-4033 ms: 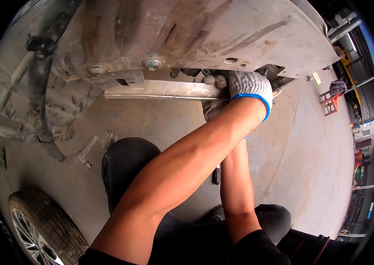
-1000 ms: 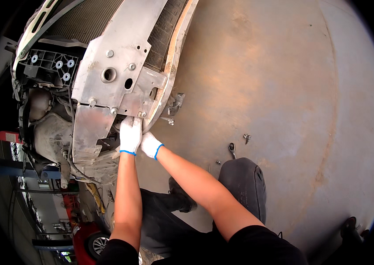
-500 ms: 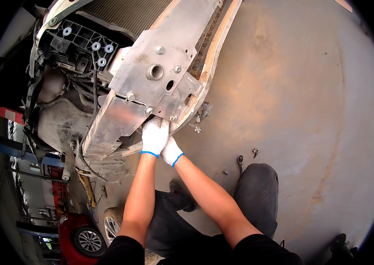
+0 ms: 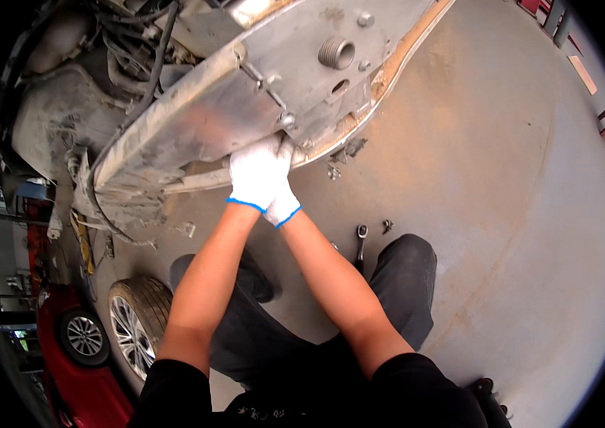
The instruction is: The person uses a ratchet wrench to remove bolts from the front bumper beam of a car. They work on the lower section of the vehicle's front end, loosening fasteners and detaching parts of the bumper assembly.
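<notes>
Both of my hands wear white knit gloves with blue cuffs and meet at the lower edge of a bare silver bumper beam [image 4: 202, 118] on the front of a car. My left hand [image 4: 252, 172] lies over the gap below the beam, its fingertips out of sight at the metal edge. Partly behind it, my right hand [image 4: 284, 198] reaches up to the same spot, and its fingers are mostly hidden. Just above them a bolt [image 4: 286, 120] sits in the beam. A threaded round socket [image 4: 336, 53] sticks out farther up. Whatever the fingers hold cannot be seen.
A ratchet wrench [image 4: 361, 246] and loose bolts [image 4: 387, 226] lie on the floor by my right knee. A removed wheel [image 4: 134, 321] and a red car [image 4: 77, 364] are at the left. A black cable [image 4: 106, 214] hangs from the car's front.
The view has shifted and come closer, so the beam sits higher and the wheel shows more fully. My hands remain at the beam's lower edge, the left now covering more of the right.
</notes>
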Demonstrator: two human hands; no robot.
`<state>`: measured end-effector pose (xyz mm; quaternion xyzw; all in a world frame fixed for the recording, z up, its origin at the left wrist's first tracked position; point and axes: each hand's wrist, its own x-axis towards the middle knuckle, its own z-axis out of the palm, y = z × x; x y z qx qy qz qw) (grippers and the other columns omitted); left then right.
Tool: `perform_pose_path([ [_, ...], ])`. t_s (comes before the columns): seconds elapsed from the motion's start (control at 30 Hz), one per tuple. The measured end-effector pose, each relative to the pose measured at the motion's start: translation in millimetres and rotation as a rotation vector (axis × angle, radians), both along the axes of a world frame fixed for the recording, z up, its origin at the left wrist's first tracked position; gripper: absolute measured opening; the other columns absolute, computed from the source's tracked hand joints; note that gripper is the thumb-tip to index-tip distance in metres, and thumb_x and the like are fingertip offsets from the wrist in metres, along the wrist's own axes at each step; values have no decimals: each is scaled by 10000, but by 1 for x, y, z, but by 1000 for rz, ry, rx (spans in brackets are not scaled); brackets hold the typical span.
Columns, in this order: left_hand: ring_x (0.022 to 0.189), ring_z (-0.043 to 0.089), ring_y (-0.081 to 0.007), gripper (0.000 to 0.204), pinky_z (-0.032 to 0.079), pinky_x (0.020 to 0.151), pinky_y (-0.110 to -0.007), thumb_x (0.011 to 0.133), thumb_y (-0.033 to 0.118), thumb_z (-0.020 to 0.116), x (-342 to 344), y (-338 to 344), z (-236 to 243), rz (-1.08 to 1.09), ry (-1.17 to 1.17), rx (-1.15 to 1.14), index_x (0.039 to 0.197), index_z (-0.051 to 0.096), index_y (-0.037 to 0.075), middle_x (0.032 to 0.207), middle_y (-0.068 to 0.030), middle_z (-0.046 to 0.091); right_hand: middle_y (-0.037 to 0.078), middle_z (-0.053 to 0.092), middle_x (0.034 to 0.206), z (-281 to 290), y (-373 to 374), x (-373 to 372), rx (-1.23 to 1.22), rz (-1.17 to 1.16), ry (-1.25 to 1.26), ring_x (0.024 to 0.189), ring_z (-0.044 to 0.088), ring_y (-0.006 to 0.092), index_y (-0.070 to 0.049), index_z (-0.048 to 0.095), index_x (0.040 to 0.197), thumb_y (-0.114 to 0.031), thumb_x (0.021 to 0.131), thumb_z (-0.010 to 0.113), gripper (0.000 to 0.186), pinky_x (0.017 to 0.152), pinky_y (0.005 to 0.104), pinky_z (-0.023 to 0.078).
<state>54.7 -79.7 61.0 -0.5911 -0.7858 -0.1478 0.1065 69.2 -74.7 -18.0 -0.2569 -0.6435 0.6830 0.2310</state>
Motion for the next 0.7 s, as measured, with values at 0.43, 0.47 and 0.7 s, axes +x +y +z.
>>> perform_pose_path([
  [0.43, 812, 636, -391, 377, 488, 747, -487, 911, 392, 449, 0, 8, 4, -31, -452, -3, 929, 711, 122, 869, -181, 675, 197, 637, 1151, -230, -7, 169, -247, -526, -1175, 1072, 643, 353, -11, 503, 1253, -327, 786, 693, 595, 903, 424, 518],
  [0.47, 808, 637, -390, 392, 488, 743, -486, 912, 403, 439, -2, 2, 4, -10, -416, -24, 920, 714, 124, 860, -183, 674, 201, 605, 1215, -230, -22, 170, -236, -428, -1292, 1109, 627, 359, -20, 498, 1259, -327, 802, 682, 580, 928, 439, 511],
  [0.7, 790, 641, -384, 426, 497, 733, -491, 876, 423, 452, -4, 9, 1, 22, -395, -38, 827, 715, 93, 812, -191, 670, 218, 668, 1081, -266, -46, 177, -63, -332, -1361, 957, 689, 364, -8, 584, 1097, -285, 877, 596, 354, 841, 454, 558],
])
